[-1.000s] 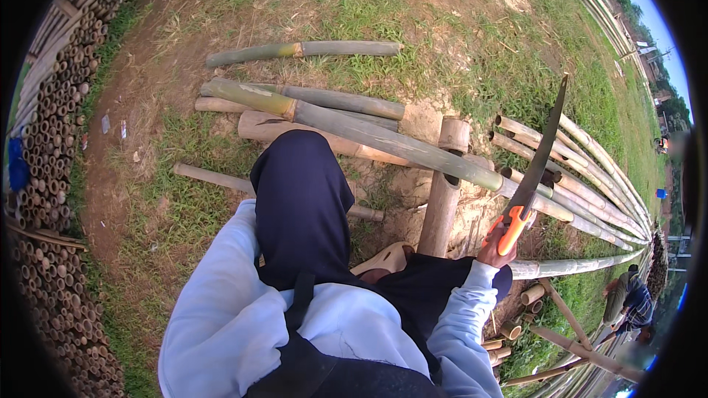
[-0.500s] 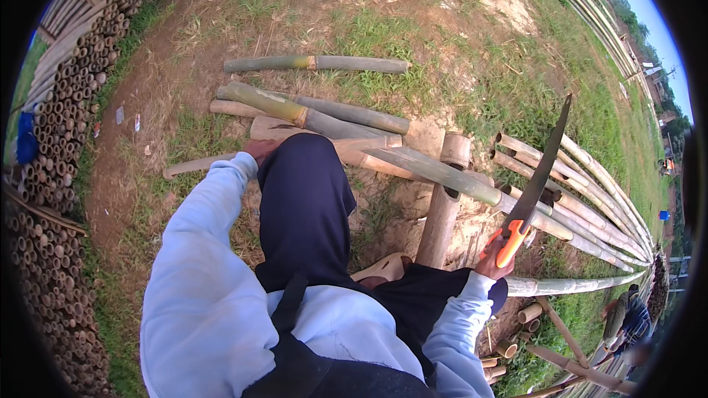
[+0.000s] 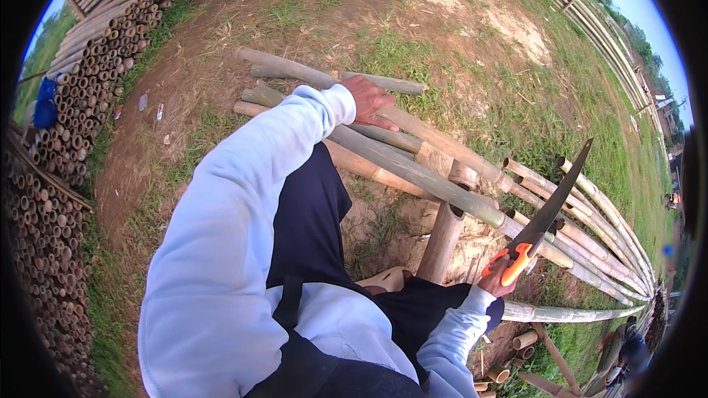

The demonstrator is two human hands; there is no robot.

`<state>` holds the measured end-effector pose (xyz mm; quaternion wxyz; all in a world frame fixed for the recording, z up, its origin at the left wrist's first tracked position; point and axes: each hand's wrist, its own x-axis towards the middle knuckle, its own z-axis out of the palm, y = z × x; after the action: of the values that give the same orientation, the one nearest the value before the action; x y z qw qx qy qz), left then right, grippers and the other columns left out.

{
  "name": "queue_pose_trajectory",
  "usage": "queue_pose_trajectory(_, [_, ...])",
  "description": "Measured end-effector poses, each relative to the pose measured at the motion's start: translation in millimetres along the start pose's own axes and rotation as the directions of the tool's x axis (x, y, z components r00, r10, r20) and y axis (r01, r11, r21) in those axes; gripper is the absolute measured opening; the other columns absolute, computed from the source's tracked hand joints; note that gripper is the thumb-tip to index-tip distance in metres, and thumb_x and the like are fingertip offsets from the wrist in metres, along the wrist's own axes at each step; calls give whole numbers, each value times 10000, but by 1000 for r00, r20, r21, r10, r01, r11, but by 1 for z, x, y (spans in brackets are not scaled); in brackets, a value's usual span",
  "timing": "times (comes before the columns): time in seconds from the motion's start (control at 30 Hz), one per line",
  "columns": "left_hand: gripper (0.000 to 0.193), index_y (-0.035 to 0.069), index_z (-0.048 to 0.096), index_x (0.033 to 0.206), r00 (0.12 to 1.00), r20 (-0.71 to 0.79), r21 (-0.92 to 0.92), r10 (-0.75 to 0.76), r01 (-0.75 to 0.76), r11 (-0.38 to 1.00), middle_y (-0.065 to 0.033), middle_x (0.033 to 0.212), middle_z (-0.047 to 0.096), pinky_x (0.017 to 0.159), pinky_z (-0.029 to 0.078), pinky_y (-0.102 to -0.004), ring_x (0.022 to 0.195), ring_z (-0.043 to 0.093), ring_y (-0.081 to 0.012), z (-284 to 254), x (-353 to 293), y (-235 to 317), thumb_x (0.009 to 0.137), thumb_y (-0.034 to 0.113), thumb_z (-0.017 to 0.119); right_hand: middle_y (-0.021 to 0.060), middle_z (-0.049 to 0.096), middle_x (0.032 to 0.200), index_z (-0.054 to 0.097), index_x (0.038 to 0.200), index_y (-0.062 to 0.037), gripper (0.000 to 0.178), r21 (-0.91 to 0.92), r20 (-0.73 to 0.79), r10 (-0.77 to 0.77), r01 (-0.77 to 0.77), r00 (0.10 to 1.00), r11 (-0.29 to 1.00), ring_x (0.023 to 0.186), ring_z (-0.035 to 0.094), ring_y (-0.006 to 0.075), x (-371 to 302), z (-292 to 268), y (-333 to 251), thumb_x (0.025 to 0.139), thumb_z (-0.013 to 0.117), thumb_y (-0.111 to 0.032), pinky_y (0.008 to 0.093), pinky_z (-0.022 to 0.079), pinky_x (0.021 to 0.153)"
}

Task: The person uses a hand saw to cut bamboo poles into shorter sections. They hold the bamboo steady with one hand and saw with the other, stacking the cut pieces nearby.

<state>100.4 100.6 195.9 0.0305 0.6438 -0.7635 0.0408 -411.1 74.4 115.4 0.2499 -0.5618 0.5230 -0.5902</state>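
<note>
My left hand is closed around a tan bamboo pole that slants from the upper left down to the right. Nearer to me lies a greenish bamboo pole, roughly alongside it, crossing an upright bamboo post. In my right hand is a handsaw, gripped by its orange and black handle, its blade pointing up and away to the right. The blade passes over the bamboo poles on the right; whether it touches any, I cannot tell.
Short bamboo pieces lie on the grass beyond my left hand. Several long poles fan out to the right. Stacked bamboo fills the left side. Cut pieces sit at lower right, near another person.
My left hand has moved from beside my knee away from me and to the right, bringing the tan bamboo pole with it. My right hand still holds the saw, its blade tilted lower.
</note>
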Motion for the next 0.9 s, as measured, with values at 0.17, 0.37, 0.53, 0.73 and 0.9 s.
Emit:
queue_pose_trajectory(0.17, [707, 99, 618, 1111, 995, 91, -98, 32, -23, 995, -124, 924, 687, 755, 534, -501, 830, 689, -382, 51, 14, 16, 910, 761, 470, 53, 600, 670, 659, 1005, 31, 175, 23, 3, -26, 25, 1000, 999, 614, 559, 143, 2, -11, 18, 959, 656, -137, 312, 477, 620])
queue_pose_trajectory(0.37, [717, 105, 612, 1117, 996, 84, -135, -10, 21, 991, -133, 944, 678, 758, 534, -512, 857, 680, -400, 83, -3, -7, 898, 773, 473, 50, 608, 710, 672, 1120, 28, 227, 57, -70, -12, 16, 997, 998, 622, 551, 135, 4, -14, 28, 960, 659, -133, 310, 468, 626])
queue_pose_trajectory(0.53, [733, 99, 613, 1105, 977, 206, -130, -59, 87, 988, -145, 968, 676, 793, 535, -507, 906, 678, -393, 89, -7, 3, 886, 785, 479, 55, 607, 712, 663, 1166, 35, 267, 46, -47, 21, -19, 999, 999, 620, 549, 128, 2, -12, 27, 957, 669, -132, 296, 470, 629])
queue_pose_trajectory(0.73, [756, 89, 631, 1146, 986, 166, -178, -27, 57, 982, -159, 1060, 662, 888, 509, -502, 1018, 651, -387, 129, 12, 23, 880, 784, 495, 36, 579, 685, 654, 1018, 32, 179, 129, -15, 33, -31, 999, 991, 586, 530, 80, 0, -9, 8, 953, 637, -133, 226, 389, 483])
queue_pose_trajectory(0.9, [793, 57, 555, 1373, 937, 263, -242, -229, 293, 925, -216, 1448, 521, 1085, 438, -460, 1315, 503, -405, 109, 11, 30, 890, 686, 587, 16, 589, 633, 701, 1008, 0, 154, -99, 104, 3, 7, 995, 995, 527, 521, 83, -6, -7, 8, 968, 659, -143, 263, 415, 503])
